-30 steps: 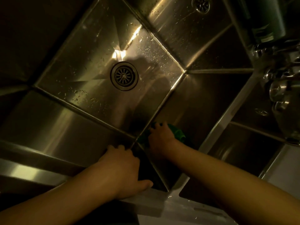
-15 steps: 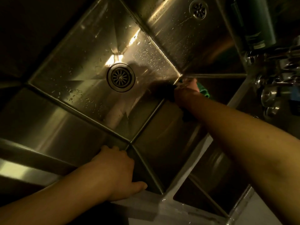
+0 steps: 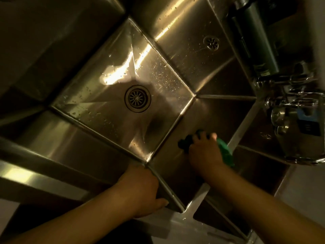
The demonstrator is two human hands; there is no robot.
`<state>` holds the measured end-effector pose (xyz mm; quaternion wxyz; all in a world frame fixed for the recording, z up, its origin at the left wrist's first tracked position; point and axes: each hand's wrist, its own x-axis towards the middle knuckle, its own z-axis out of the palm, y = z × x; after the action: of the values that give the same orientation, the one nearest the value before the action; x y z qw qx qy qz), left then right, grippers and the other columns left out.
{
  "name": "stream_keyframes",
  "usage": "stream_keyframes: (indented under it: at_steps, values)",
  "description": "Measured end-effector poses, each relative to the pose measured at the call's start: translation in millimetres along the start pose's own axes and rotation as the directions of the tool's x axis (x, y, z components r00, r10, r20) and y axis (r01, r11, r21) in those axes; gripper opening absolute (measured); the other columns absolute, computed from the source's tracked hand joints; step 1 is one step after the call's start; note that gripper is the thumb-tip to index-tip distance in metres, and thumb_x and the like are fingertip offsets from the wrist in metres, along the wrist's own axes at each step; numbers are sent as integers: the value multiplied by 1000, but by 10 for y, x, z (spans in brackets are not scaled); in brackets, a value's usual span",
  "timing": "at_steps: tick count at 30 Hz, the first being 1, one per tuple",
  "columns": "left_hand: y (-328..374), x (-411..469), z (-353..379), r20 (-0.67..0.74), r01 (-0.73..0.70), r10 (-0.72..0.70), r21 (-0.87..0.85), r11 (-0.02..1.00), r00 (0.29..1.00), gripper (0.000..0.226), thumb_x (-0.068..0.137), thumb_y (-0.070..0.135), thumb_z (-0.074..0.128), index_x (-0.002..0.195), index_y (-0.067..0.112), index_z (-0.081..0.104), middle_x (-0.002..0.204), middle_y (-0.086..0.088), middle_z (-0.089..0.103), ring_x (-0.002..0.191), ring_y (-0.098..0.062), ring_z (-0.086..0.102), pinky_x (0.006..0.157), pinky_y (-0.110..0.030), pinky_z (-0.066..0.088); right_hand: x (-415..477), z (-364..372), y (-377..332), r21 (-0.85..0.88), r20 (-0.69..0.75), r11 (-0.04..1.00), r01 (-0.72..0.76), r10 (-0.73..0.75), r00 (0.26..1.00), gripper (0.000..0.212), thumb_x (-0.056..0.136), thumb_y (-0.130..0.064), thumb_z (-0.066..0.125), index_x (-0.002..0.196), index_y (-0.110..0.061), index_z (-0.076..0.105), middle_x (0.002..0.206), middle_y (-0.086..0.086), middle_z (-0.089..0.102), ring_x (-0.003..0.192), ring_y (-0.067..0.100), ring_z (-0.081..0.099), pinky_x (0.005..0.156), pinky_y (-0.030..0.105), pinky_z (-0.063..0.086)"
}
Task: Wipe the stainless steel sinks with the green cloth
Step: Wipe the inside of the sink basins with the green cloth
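R hand [image 3: 204, 153] is on the right inner wall of the main sink [image 3: 95, 95], fingers bent round the green cloth [image 3: 226, 154] and pressing it to the steel. Cloth is bunched under the palm: dark end pokes out toward the floor seam, bright green end trails toward the divider rim [image 3: 237, 136]. L hand [image 3: 140, 189] grips the sink's near corner, fingers hooked over the edge into the basin, thumb along the front rim. Drain strainer [image 3: 137, 99] sits mid-floor w/ water drops scattered round it & up the back wall, where there's a small round overflow grille [image 3: 211, 42]. 2nd sink [image 3: 260, 175] lies just right of the divider. Above it are chrome tap fittings [image 3: 290, 95] & a dark green cylinder [image 3: 255, 43] w/ a label near its lower end, print too blurred to read. Blue label [image 3: 309, 124] on a metal part by the taps, also unreadable.
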<state>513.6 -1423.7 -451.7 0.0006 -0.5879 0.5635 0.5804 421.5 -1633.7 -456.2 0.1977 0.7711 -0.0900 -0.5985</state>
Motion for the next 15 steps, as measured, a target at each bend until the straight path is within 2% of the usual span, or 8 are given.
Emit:
stream_keyframes:
  at_steps: [3,6,10,13,15]
  values:
    - [-14,-27,-80,-100,-34,45,111,993,994,57,105,60,36,132,17,60,136,-13,58,124,-34,53,103,-46,39,-115,83,-408,-38,66,986,165,-163,984,41,99,-36,54,138,-22,58,150,12,42,139,42,31,104,58,29]
    - [-142,-97,-307,-287,-69,120,184,981,950,44,107,52,38,132,20,56,133,-11,57,124,-33,51,101,-49,39,-38,13,-463,-24,60,974,226,-224,973,44,101,-42,52,141,-23,54,148,11,46,139,41,35,105,57,31]
    - [-408,-145,-722,-484,-36,156,248,968,861,40,106,50,35,126,22,54,126,-7,57,120,-29,51,95,-46,39,117,-272,-224,-40,-75,965,260,-262,962,41,100,-40,50,137,-24,58,146,7,49,137,36,37,103,51,32]
    - [-541,-135,-973,-537,27,154,313,949,829,38,106,48,35,125,22,54,122,-4,58,116,-27,53,91,-43,39,195,-573,-35,-44,-213,973,227,-231,949,36,97,-30,55,132,-24,63,144,5,49,136,35,39,104,51,33]
    - [-636,-156,-1141,-544,74,115,313,947,831,34,106,46,36,125,26,55,125,-1,58,120,-25,52,98,-43,39,248,-770,65,-14,-314,975,222,-215,925,34,96,-27,56,128,-25,65,140,3,51,136,33,38,106,52,31]
